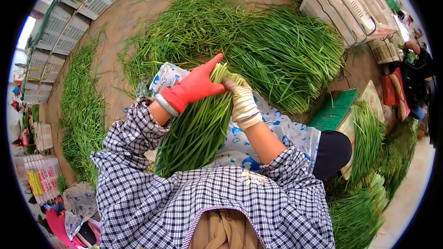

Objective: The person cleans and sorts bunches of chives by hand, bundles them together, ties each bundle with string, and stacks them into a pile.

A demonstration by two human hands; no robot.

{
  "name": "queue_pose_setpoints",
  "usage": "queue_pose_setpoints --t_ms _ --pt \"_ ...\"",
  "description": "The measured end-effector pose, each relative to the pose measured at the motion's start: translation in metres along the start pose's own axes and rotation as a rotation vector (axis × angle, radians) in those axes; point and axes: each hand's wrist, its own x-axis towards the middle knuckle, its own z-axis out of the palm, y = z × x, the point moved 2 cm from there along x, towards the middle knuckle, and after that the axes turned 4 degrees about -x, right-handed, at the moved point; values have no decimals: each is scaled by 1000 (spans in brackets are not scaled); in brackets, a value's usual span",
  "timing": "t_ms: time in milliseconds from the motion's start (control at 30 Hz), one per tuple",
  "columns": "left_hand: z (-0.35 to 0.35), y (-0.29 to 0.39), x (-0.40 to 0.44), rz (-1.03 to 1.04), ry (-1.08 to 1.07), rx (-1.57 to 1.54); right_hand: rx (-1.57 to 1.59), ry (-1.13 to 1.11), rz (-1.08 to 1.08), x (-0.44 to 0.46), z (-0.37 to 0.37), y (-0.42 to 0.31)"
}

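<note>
Your right hand (244, 103) pinches the green bunch (198, 127) by its pale far ends; your left hand (196, 85) spreads thumb and forefinger around them. Beyond lies a leafy heap (286, 55).

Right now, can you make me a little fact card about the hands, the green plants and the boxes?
Left hand: red glove, gripping the green bunch
Right hand: striped glove, gripping it too
Bunch: long leaves toward the body, pale ends away
Loose greens: big heap ahead, long strip at left
Boxes: white crates stacked at left, more at right
</note>
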Motion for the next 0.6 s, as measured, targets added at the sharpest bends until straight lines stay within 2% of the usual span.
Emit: queue_pose_setpoints --t_ms 67,133,200,233,267,300,333,367,400,433,467,500,533,567,600 --pt "-4 -3 3 62 117 -180 -19 41 -69 -1 -1 -8" --pt "-16 9 -3 -73 241 -504 81 52 -58 -5 -2 -21" --pt "-36 10 -4 -42 256 -601 0 -14 -98 -2 -9 -33" --pt "-43 16 -5 -27 265 -629 -77 -60 -181 0 -4 -42" --pt "-47 24 -6 -9 255 -663 -14 -167 -268 3 3 -44" --pt "-50 33 -7 -11 259 -681 -59 -162 -273 -4 19 -53" --pt "-48 42 -10 -16 263 -702 -160 -227 -377 7 25 -49" --pt "-45 52 -12 6 228 -671 -293 -286 -484 0 43 -57" --pt "-37 62 -10 33 201 -630 -279 -290 -430 1 61 -55" --pt "-23 68 -5 47 150 -636 -314 -181 -500 7 74 -50" --pt "-18 74 -3 182 318 -491 -342 -80 -563 12 81 -46" --pt "-16 80 -4 318 495 -343 -388 -116 -574 9 89 -54" --pt "-17 81 -5 332 476 -344 -436 -160 -580 5 92 -60" --pt "-24 83 -6 348 450 -319 -513 -101 -572 -1 90 -64" --pt "-34 86 -10 363 425 -294 -551 -163 -599 -7 95 -79"
